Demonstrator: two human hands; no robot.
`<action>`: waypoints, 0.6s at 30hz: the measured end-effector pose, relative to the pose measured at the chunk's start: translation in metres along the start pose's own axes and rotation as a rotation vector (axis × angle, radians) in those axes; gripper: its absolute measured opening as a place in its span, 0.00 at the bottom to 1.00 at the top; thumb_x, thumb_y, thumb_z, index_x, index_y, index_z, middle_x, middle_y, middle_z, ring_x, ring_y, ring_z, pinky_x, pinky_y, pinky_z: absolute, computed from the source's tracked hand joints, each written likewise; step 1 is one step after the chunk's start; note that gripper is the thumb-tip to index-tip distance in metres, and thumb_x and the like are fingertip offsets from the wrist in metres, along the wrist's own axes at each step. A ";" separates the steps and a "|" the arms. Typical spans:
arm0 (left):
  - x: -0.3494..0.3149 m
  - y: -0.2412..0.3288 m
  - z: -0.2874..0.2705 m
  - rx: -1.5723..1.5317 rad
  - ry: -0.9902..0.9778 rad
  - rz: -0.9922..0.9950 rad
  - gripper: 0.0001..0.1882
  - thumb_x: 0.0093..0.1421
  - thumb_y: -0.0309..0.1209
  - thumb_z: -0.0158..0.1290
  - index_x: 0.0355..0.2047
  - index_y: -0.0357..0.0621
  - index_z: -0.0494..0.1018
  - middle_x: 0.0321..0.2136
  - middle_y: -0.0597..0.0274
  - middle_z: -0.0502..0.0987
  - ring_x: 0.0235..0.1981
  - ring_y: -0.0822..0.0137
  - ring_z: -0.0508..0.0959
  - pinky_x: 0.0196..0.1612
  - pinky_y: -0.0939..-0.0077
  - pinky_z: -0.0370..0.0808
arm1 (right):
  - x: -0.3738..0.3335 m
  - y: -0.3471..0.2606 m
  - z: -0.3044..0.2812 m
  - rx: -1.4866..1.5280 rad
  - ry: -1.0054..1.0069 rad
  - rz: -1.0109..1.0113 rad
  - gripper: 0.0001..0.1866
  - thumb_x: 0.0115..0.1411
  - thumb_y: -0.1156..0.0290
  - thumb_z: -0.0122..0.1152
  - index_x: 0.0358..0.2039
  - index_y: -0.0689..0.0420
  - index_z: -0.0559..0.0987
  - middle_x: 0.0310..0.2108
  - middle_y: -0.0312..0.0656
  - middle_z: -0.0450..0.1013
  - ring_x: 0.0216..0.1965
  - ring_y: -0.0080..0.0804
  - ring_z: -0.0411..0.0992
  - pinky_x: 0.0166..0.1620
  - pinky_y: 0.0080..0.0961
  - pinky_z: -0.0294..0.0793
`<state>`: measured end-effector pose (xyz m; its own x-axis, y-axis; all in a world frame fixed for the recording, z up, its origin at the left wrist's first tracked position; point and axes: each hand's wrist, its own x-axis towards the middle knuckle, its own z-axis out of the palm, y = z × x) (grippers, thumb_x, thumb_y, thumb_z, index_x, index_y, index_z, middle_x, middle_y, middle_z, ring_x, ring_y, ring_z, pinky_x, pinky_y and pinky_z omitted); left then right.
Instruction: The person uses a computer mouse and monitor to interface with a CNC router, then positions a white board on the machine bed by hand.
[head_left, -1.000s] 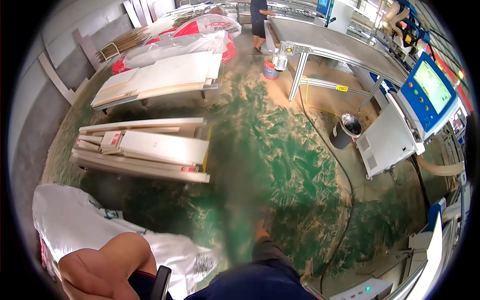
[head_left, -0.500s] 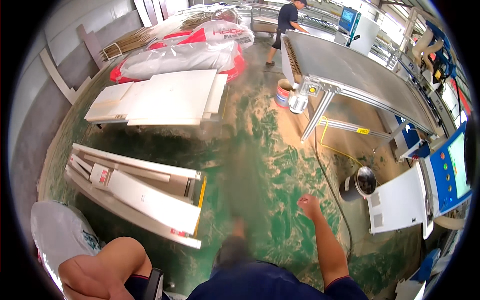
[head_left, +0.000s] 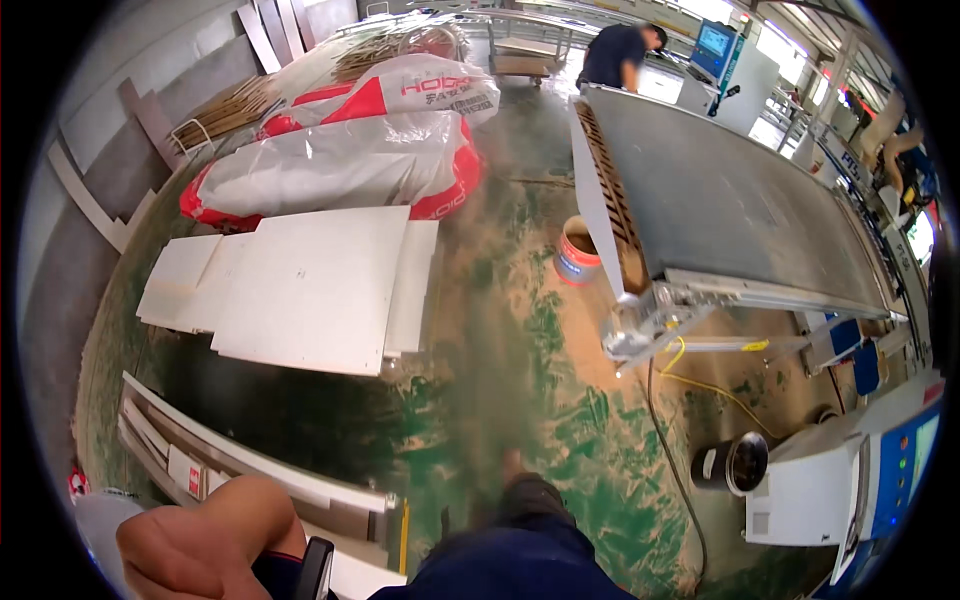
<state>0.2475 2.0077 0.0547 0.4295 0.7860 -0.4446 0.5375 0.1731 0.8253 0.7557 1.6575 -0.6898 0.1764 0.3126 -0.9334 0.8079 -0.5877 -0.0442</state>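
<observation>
Left forearm (head_left: 205, 535) low at frame's lower left; stack of long white panels (head_left: 230, 470) just beside it.

Panels lie on the green floor (head_left: 560, 440), long axis running from left edge toward lower centre, directly ahead of the bent left arm. Neither hand shows, so cannot tell whether fingers are spread or closed. Right arm out of view; left is nearer. Wide white boards (head_left: 300, 285) sit farther off.

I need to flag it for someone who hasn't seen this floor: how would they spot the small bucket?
Find the long grey machine table running up the right side. On the dusty green floor against its left edge stands the small bucket. It is open-topped, orange and white with a blue band, the only round container there; the black can sits nearer the white cabinet.
</observation>
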 end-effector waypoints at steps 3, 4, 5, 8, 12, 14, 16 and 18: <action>0.080 0.006 -0.046 0.007 0.028 0.028 0.29 0.54 0.28 0.56 0.55 0.23 0.68 0.43 0.52 0.76 0.39 0.70 0.74 0.43 0.79 0.69 | 0.022 -0.058 -0.064 -0.026 -0.038 -0.037 0.19 0.55 0.52 0.58 0.40 0.53 0.80 0.39 0.52 0.78 0.42 0.53 0.76 0.46 0.45 0.74; 0.106 0.007 -0.061 0.008 0.048 0.028 0.29 0.55 0.28 0.56 0.55 0.24 0.67 0.43 0.52 0.76 0.38 0.70 0.74 0.42 0.79 0.69 | 0.039 -0.080 -0.093 -0.042 -0.035 -0.064 0.19 0.56 0.52 0.58 0.41 0.53 0.80 0.39 0.52 0.78 0.43 0.53 0.75 0.46 0.45 0.74; 0.129 0.010 -0.077 0.005 0.061 0.040 0.29 0.55 0.28 0.56 0.56 0.24 0.67 0.42 0.53 0.76 0.38 0.71 0.74 0.42 0.79 0.69 | 0.055 -0.103 -0.122 -0.053 -0.019 -0.086 0.19 0.56 0.53 0.57 0.42 0.52 0.80 0.40 0.52 0.78 0.44 0.53 0.75 0.47 0.45 0.74; 0.191 0.037 -0.129 0.006 0.095 0.008 0.29 0.55 0.28 0.56 0.56 0.26 0.67 0.40 0.55 0.76 0.38 0.71 0.73 0.41 0.79 0.69 | 0.119 -0.182 -0.222 -0.110 0.030 -0.227 0.20 0.57 0.53 0.56 0.44 0.50 0.80 0.42 0.52 0.77 0.46 0.54 0.74 0.49 0.46 0.73; 0.255 0.070 -0.192 0.057 0.122 0.091 0.28 0.55 0.28 0.56 0.55 0.27 0.68 0.40 0.56 0.76 0.37 0.71 0.74 0.41 0.79 0.69 | 0.213 -0.339 -0.434 -0.310 0.861 -0.903 0.16 0.61 0.57 0.56 0.39 0.55 0.81 0.29 0.44 0.79 0.31 0.43 0.77 0.38 0.39 0.76; 0.294 0.081 -0.217 0.090 0.161 0.072 0.27 0.55 0.28 0.57 0.55 0.28 0.68 0.39 0.57 0.76 0.37 0.71 0.74 0.41 0.79 0.69 | 0.163 -0.479 -0.565 0.360 0.486 -0.601 0.11 0.63 0.66 0.57 0.40 0.58 0.81 0.30 0.37 0.78 0.29 0.25 0.74 0.33 0.25 0.74; 0.333 0.091 -0.248 0.130 0.163 0.105 0.27 0.55 0.28 0.57 0.54 0.29 0.69 0.38 0.57 0.76 0.37 0.71 0.74 0.40 0.79 0.69 | 0.127 -0.559 -0.667 0.406 0.562 -0.813 0.10 0.60 0.67 0.62 0.37 0.60 0.80 0.29 0.34 0.77 0.29 0.22 0.72 0.32 0.24 0.72; 0.375 0.097 -0.278 0.171 0.157 0.135 0.26 0.54 0.27 0.58 0.54 0.30 0.69 0.38 0.58 0.76 0.36 0.70 0.74 0.40 0.79 0.70 | 0.118 -0.617 -0.744 0.369 0.527 -0.940 0.09 0.58 0.68 0.65 0.34 0.60 0.79 0.27 0.32 0.75 0.29 0.20 0.70 0.31 0.23 0.71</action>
<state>0.2586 2.4844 0.0644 0.3952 0.8798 -0.2642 0.6033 -0.0318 0.7969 0.6969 2.6124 -0.5078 -0.1273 0.9687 -0.2130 0.5456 -0.1109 -0.8306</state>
